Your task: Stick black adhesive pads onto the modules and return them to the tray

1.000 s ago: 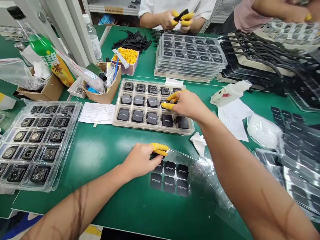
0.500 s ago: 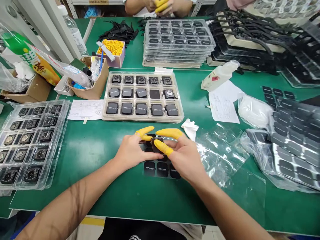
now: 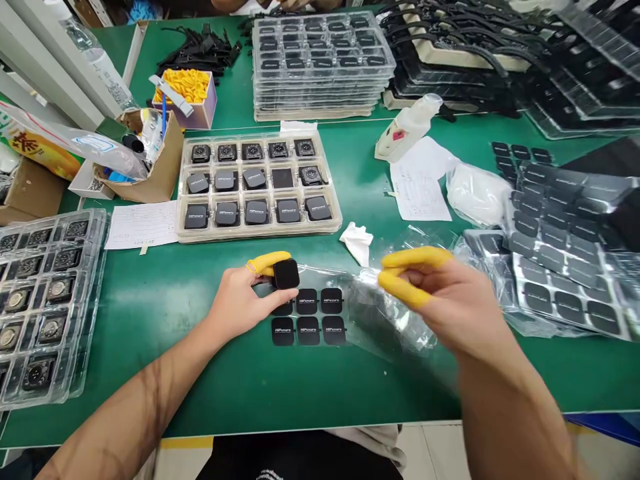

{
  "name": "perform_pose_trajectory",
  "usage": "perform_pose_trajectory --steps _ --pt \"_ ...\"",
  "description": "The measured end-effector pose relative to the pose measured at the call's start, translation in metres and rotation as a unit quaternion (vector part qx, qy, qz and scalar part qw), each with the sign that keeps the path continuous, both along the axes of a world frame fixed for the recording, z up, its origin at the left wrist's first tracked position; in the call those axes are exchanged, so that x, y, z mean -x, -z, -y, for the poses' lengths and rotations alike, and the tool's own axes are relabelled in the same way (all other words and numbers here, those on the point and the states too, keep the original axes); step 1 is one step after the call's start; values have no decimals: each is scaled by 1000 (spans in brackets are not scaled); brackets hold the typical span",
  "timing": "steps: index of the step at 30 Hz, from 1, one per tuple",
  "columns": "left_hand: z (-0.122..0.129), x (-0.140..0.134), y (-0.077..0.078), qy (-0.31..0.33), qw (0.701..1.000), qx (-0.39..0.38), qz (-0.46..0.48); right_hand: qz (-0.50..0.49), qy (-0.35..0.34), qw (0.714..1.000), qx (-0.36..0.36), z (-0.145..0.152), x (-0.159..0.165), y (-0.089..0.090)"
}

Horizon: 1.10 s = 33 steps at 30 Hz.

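Clear moulded-plastic tray [image 3: 91, 267]: at the left hand's nine o'clock; dark square watch bodies [image 3: 37, 375], one per compartment, presumably to prevent rubbing.

Beige-rimmed compartmented plastic tray [image 3: 260, 233]: twelve o'clock from the left hand.

Left hand [image 3: 243, 300], with yellow rubber finger covers [image 3: 270, 261]: narrowed on a glossy black rounded-square piece [image 3: 286, 274] at its fingertips, two o'clock from the palm; pinched near one edge, likely to leave the face uncovered.

White-lettered black square labels [image 3: 308, 327] on clear film: between three and four o'clock, just beside the thumb, probably for easy reach.

Crumpled transparent plastic film [image 3: 387, 323]: right hand's eight o'clock.

Right hand [image 3: 445, 297], likewise covered: finger and thumb close together; whether they pinch film cannot be told. Piece well apart, at its nine o'clock.

Overlapping sheets of black labels [image 3: 555, 230]: its two o'clock.
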<state>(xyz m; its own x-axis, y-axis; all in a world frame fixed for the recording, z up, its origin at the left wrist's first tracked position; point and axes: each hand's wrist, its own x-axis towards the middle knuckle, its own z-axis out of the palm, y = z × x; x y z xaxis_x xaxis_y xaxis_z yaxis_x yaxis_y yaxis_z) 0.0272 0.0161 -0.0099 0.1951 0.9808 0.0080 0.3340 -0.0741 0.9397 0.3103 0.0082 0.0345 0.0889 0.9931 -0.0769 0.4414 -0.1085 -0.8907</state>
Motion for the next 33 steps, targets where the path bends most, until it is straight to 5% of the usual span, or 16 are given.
perform_pose_trajectory --steps 3,5,10,16,22,33 --pt "-1 0 0 5 1000 10 23 261 28 963 -58 -14 -26 19" --pt "-2 0 1 10 999 13 31 303 -3 946 -114 -33 -29 31" --pt "-1 1 1 13 999 12 29 305 -109 932 -162 -60 -1 31" --pt "0 1 3 15 1000 -7 24 160 -166 945 -230 -25 69 18" --pt "-1 1 5 16 1000 -6 13 197 -95 957 -190 -25 75 23" --pt "1 1 6 17 999 -35 -15 166 -93 934 -302 -20 87 31"
